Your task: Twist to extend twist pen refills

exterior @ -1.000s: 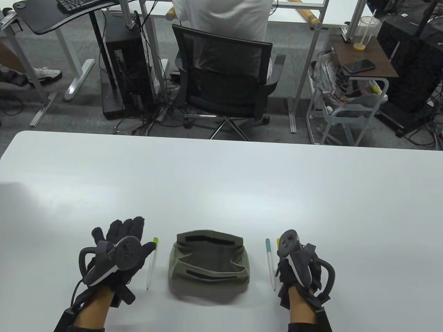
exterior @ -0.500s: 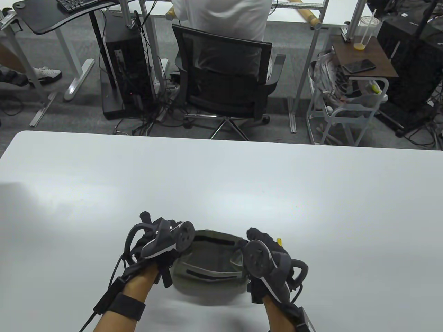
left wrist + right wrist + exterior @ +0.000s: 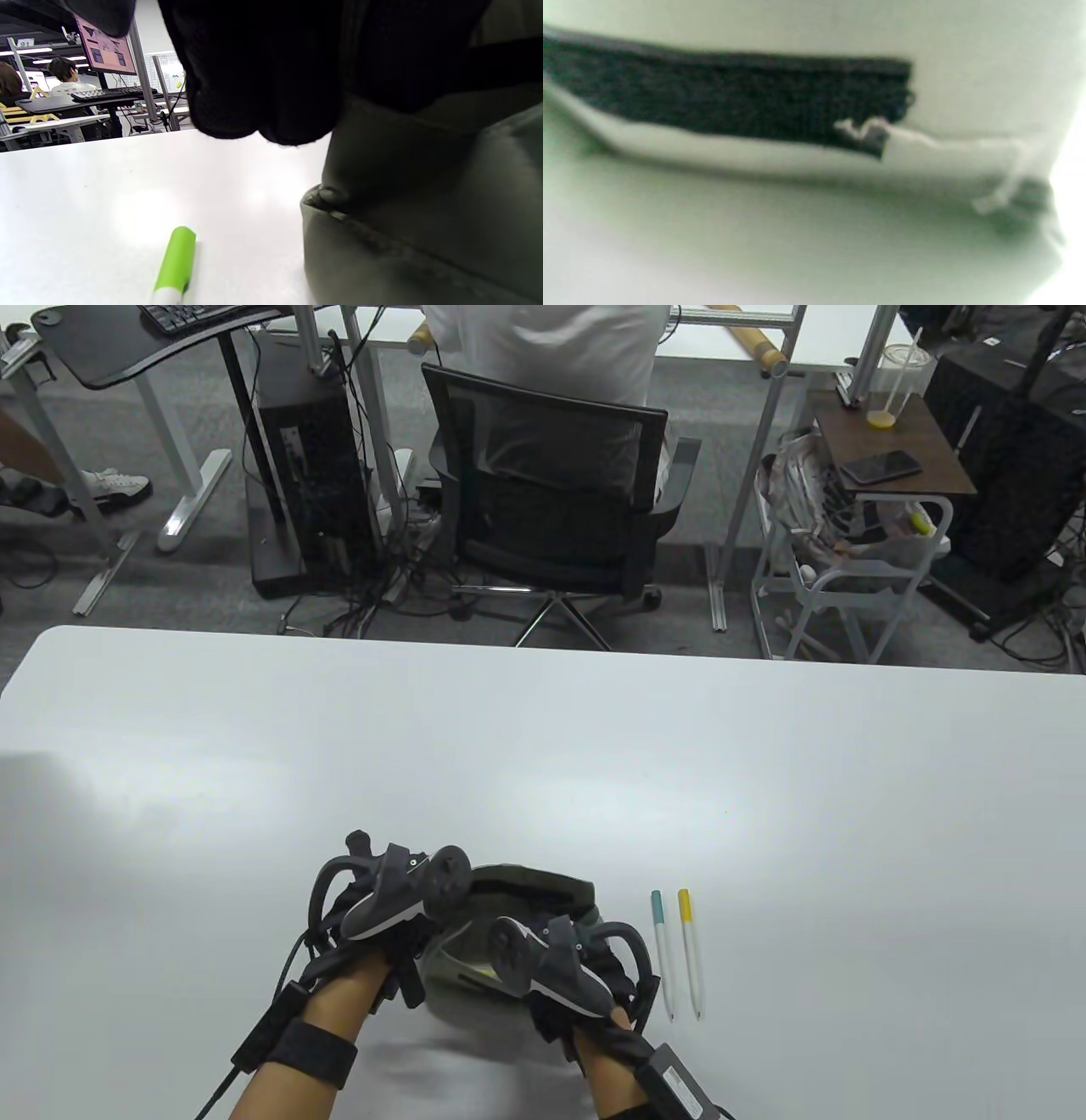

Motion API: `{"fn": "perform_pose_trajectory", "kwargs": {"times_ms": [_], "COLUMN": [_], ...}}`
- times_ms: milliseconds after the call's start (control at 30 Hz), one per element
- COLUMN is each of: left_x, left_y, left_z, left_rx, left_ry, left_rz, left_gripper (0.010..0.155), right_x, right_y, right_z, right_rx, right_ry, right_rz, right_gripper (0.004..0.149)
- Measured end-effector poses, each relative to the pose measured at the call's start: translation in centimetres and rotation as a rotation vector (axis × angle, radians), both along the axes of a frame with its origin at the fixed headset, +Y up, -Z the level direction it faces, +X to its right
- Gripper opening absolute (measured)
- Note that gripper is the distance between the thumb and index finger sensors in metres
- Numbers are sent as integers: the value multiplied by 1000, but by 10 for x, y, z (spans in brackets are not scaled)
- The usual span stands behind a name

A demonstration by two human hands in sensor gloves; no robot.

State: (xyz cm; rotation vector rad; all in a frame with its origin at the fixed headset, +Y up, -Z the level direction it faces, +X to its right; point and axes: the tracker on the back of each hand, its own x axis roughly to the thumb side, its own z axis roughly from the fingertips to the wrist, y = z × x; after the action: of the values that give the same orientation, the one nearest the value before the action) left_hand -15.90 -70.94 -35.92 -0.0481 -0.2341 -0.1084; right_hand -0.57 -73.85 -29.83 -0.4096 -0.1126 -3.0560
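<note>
A green fabric pouch (image 3: 543,889) lies near the table's front edge. My left hand (image 3: 422,899) is at its left rim, fingers curled against the fabric in the left wrist view (image 3: 263,84), gripping the rim. My right hand (image 3: 530,959) is over the pouch's mouth, fingers hidden. The right wrist view is a blurred close-up of the pouch (image 3: 797,233) and its black strip (image 3: 725,101). A teal-capped pen (image 3: 662,954) and a yellow-capped pen (image 3: 691,954) lie side by side right of the pouch. A green-capped pen (image 3: 176,264) lies on the table left of it.
The white table (image 3: 543,746) stretches far beyond the pouch. Behind its far edge stand an office chair (image 3: 551,509) with a seated person, a computer tower (image 3: 305,475) and a small side cart (image 3: 874,526).
Both hands left the pens and came together at the pouch. The right hand then moved left over the pouch's mouth, uncovering the teal and yellow pens.
</note>
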Motion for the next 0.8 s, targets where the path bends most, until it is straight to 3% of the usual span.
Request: {"fn": "perform_pose_trajectory", "kwargs": {"times_ms": [100, 233, 500, 800], "left_x": [2, 1, 1, 2], "left_y": [-1, -2, -2, -2], "left_z": [-2, 0, -3, -4], "left_rx": [-9, -4, -8, -1], "left_ry": [2, 0, 24, 17], "left_rz": [0, -6, 7, -1], "left_gripper": [46, 46, 46, 45], "right_x": [-5, -7, -5, -3], "right_y": [-10, -13, -16, -16], "right_z": [0, -3, -3, -1], "right_rx": [-59, -52, -117, -64], "right_ry": [-17, -34, -9, 2], "right_rz": [48, 60, 54, 33], "right_gripper": [65, 47, 53, 43]}}
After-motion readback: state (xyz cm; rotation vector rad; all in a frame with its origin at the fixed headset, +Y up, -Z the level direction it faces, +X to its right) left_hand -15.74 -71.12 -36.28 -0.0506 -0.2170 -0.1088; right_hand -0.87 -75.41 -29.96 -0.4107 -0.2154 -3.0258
